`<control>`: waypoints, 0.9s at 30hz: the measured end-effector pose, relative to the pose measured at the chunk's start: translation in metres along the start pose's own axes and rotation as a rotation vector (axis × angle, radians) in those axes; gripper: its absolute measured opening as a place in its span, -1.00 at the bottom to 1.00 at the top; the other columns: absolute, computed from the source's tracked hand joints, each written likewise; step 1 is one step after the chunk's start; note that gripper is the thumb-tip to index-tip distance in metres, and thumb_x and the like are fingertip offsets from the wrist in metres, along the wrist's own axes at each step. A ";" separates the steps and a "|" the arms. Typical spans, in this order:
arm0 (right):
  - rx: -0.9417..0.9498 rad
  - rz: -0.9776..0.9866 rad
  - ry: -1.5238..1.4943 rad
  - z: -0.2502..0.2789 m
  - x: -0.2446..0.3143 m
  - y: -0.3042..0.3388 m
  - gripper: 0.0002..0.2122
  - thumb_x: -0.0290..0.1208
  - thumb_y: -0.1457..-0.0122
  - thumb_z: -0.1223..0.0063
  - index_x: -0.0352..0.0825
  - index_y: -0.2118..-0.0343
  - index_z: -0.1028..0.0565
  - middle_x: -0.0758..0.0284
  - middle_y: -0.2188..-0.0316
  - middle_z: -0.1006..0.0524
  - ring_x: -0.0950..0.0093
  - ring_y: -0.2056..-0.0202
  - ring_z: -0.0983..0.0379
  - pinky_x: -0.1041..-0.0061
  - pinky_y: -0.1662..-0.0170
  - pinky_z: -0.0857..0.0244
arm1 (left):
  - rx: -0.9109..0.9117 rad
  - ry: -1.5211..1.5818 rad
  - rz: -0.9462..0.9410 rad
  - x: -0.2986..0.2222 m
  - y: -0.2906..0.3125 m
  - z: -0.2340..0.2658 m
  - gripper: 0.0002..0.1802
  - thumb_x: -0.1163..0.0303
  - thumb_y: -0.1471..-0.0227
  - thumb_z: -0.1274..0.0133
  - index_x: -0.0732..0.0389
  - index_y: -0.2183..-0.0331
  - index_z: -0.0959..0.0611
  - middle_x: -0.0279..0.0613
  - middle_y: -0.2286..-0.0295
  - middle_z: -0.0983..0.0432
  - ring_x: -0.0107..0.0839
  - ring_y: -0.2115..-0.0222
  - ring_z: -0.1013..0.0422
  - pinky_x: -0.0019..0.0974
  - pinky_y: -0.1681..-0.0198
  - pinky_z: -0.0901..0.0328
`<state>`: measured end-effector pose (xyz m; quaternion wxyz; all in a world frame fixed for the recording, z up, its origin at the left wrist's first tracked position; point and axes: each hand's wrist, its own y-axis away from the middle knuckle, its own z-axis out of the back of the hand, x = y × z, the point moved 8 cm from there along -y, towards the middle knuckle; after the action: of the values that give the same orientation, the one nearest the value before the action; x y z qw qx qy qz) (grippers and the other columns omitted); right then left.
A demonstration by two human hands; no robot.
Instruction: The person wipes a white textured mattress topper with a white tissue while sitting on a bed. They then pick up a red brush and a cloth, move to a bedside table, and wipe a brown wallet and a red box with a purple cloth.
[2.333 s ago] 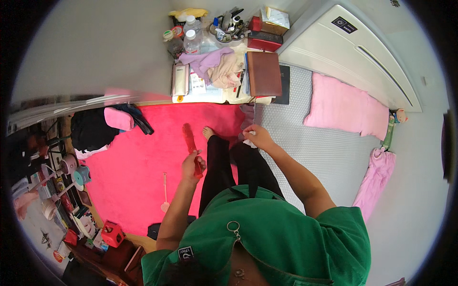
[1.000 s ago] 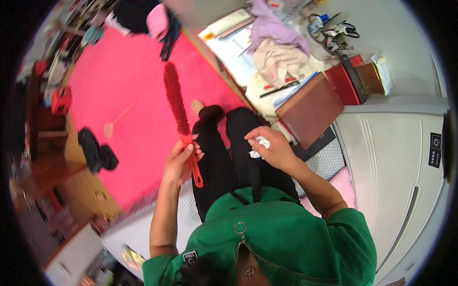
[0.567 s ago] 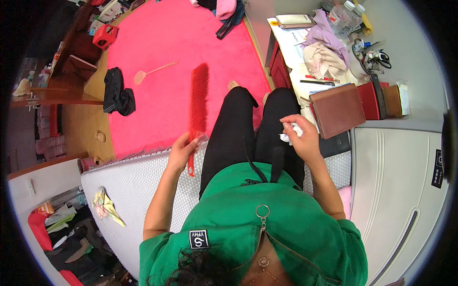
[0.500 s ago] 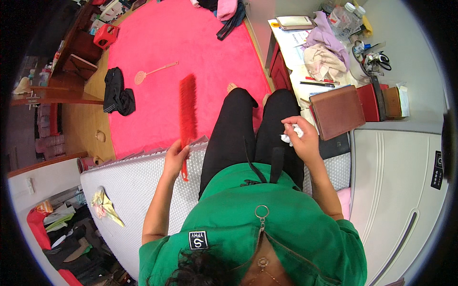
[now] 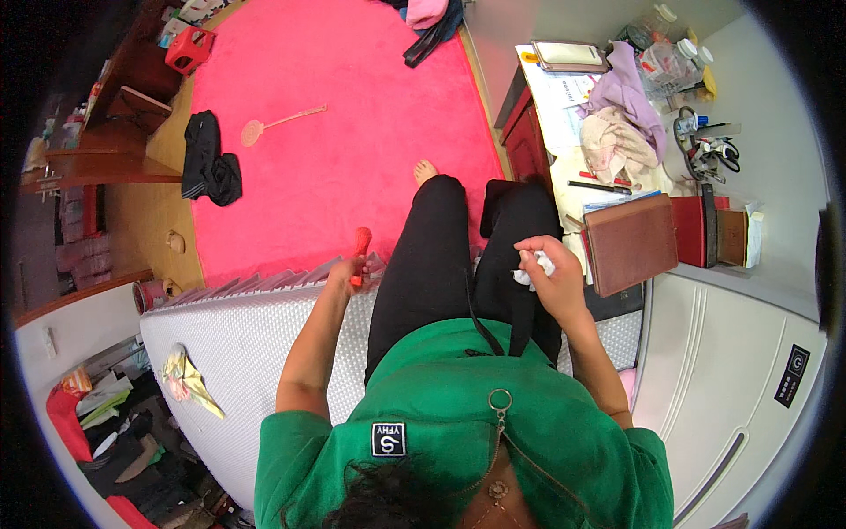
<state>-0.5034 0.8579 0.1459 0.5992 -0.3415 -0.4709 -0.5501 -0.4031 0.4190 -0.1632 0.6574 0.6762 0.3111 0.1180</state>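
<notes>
My left hand (image 5: pixel 344 271) is closed round a red bristle brush (image 5: pixel 362 239), over the near edge of the pink rug. The brush is strongly foreshortened, so most of its length does not show. My right hand (image 5: pixel 559 280) is closed on a crumpled white tissue (image 5: pixel 533 271) above my right thigh. Black trousers (image 5: pixel 423 264) cover my legs, and one bare foot (image 5: pixel 425 171) rests on the rug (image 5: pixel 352 70).
I sit on a quilted white mattress (image 5: pixel 238 353), with a yellow cloth (image 5: pixel 188 383) to the left. A fly swatter (image 5: pixel 282 123) and black clothing (image 5: pixel 210 163) lie ahead. At right, a desk (image 5: pixel 564 163) carries a brown folder (image 5: pixel 630 242), towels, pens and bottles.
The brush has swung from lying lengthwise in view to pointing nearly end-on, and my left hand has moved slightly right and up. My right hand still holds the tissue, slightly lower.
</notes>
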 end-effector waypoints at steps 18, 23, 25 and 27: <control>-0.043 -0.021 0.058 0.004 -0.021 -0.007 -0.85 -0.39 -0.21 -0.17 -0.33 0.22 -0.57 0.22 0.28 -0.58 0.25 0.20 -0.56 0.35 0.10 -0.40 | -0.282 -1.184 -1.189 -0.237 -0.003 -0.182 -0.12 -0.01 -0.25 -0.04 0.31 -0.34 -0.12 0.29 -0.25 -0.19 0.00 -0.30 -0.12 -0.11 -0.35 -0.02; -0.260 -0.063 0.095 0.055 -0.012 0.031 -0.84 -0.45 -0.14 -0.23 -0.31 0.22 -0.57 0.23 0.32 -0.56 0.30 0.23 -0.54 0.40 0.10 -0.39 | -0.051 -0.982 -1.164 -0.198 0.075 -0.284 -0.37 0.21 -0.24 -0.08 0.32 -0.22 -0.38 0.09 -0.13 -0.40 -0.13 -0.14 -0.36 -0.15 -0.20 -0.25; -0.438 -0.020 0.152 0.086 -0.013 0.050 -0.84 -0.50 -0.12 -0.24 -0.31 0.23 -0.58 0.23 0.32 -0.56 0.31 0.23 -0.54 0.40 0.10 -0.39 | 0.165 -0.965 -1.285 -0.146 0.145 -0.343 -0.48 0.33 -0.22 -0.10 0.30 -0.16 -0.46 0.03 -0.04 -0.48 -0.17 -0.06 -0.42 -0.18 -0.15 -0.30; -0.619 -0.109 0.194 0.124 -0.021 0.072 -0.76 -0.53 -0.11 -0.23 -0.32 0.13 -0.55 0.27 0.23 -0.57 0.40 0.14 -0.52 0.40 0.03 -0.37 | 0.455 -0.917 -1.299 -0.082 0.203 -0.394 -0.60 0.47 -0.15 -0.13 0.29 -0.04 -0.54 -0.02 0.07 -0.52 -0.16 0.01 -0.45 -0.16 -0.09 -0.33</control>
<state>-0.4552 0.9916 0.1740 0.4788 -0.4276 -0.2395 -0.7284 -0.6376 0.7049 0.0951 0.5033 0.4594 0.3572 -0.6388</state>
